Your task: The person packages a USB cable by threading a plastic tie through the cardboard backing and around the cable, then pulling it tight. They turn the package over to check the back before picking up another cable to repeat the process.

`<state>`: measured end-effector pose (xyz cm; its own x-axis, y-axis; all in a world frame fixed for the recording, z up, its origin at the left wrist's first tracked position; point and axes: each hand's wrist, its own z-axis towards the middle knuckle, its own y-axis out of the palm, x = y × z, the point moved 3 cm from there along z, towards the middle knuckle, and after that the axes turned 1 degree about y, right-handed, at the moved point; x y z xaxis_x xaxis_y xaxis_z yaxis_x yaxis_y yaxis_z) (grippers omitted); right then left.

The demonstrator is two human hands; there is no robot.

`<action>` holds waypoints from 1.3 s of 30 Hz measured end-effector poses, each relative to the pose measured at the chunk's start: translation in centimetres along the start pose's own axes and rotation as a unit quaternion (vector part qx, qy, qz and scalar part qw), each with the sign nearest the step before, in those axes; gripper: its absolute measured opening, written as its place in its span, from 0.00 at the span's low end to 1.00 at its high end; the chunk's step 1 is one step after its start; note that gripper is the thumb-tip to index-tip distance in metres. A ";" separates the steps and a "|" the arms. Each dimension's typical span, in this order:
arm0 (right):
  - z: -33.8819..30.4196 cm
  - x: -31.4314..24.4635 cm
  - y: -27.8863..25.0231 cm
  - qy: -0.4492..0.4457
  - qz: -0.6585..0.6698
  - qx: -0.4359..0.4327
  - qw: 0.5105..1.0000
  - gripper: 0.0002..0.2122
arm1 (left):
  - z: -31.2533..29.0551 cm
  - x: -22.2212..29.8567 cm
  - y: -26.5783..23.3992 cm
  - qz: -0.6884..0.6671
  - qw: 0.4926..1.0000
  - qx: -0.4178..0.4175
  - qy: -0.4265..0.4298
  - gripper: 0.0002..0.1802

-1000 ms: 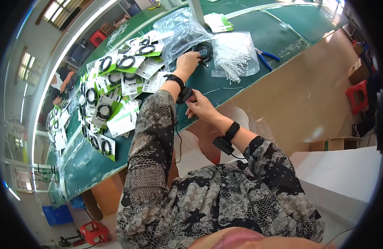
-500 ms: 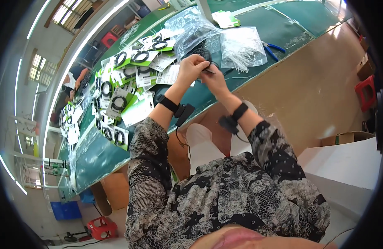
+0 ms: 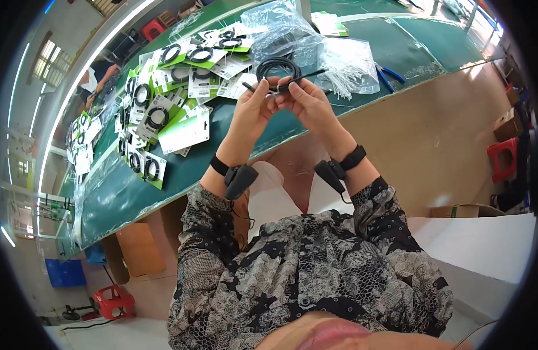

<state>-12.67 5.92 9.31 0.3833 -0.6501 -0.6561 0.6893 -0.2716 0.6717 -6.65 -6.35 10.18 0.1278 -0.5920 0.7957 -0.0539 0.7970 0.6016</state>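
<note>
Left: we note a heap of cards [image 3: 185, 134] on the green table [image 3: 419, 51], many bearing black cable rings. Next, the left hand [image 3: 252, 111], thumb and fingers closed on the near side of the coil [image 3: 279, 60]. The coil, black cable in several loops, sits between the two hands, over the table; one cable end pokes out leftward, the other rightward. A pale bit shows at the pinch; we cannot tell whether it is a tie. Behind lies a clear bag [image 3: 270, 22]. The right hand [image 3: 311, 104] grips the same near side, close to the left. Farther right: white ties [image 3: 346, 67] in their own bag, then blue pliers [image 3: 392, 74], both untouched.

Step in hand, as we judge it: gathering and steadying the loops at one spot. Next move, in our view, calls for a firm pinch there, loops even, so that freeing either hand would not let them spring apart.
</note>
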 end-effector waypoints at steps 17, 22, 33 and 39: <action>-2.3 1.2 -0.5 0.067 -0.053 0.197 0.977 0.12 | -1.9 -4.8 -1.9 -0.235 0.958 0.026 -0.165 0.17; -2.1 1.9 -0.5 0.045 -0.059 0.205 0.976 0.13 | -2.7 -4.4 -1.8 -0.178 0.970 0.028 -0.164 0.17; -2.0 2.4 0.0 0.011 0.110 0.030 0.993 0.12 | -12.5 2.4 -12.0 0.118 0.980 0.160 -0.016 0.16; -2.1 2.6 -0.2 0.005 0.149 -0.142 0.978 0.17 | -16.1 4.4 -20.6 0.051 0.909 0.414 -0.002 0.19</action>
<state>-10.55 5.76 6.77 0.5988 -0.6625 -0.4499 0.6884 0.1388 0.7119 10.99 -23.47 0.15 0.0772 -0.5215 0.8498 -0.7924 0.4852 0.3697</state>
